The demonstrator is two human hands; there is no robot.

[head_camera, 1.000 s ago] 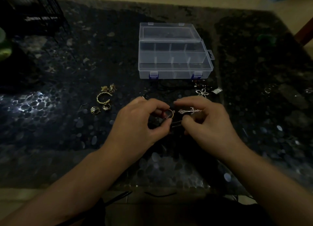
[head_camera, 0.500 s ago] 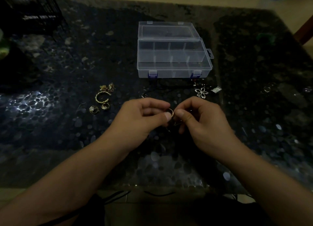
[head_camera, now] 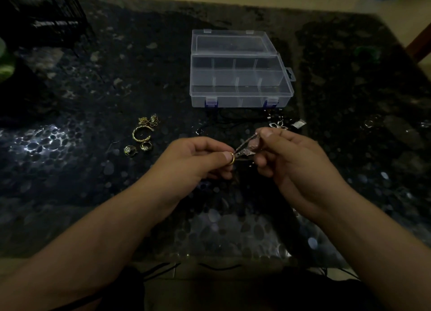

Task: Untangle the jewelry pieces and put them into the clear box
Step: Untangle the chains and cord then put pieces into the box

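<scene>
My left hand (head_camera: 193, 163) pinches a small gold ring (head_camera: 231, 159) between thumb and forefinger. My right hand (head_camera: 293, 163) grips a silver pendant (head_camera: 247, 147) that reaches down to the ring; whether the two are still hooked together is unclear. Both hands hover above the dark table. The clear box (head_camera: 240, 93) stands open further back, its lid laid flat behind it and its compartments showing nothing inside. Gold pieces lie to the left: a bangle (head_camera: 141, 133), a tangled chain (head_camera: 149, 120) and two small rings (head_camera: 137, 148).
A silver flower pendant (head_camera: 277, 125) and small silver bits (head_camera: 299, 124) lie just in front of the box's right corner, with a black cord (head_camera: 233, 119) beside them. A black wire rack (head_camera: 46, 21) stands at the far left. The table's front edge (head_camera: 210, 261) runs near my arms.
My right hand has lifted up and to the right, drawing the silver pendant out from the ring. My left hand stays in place, still pinching the gold ring.
</scene>
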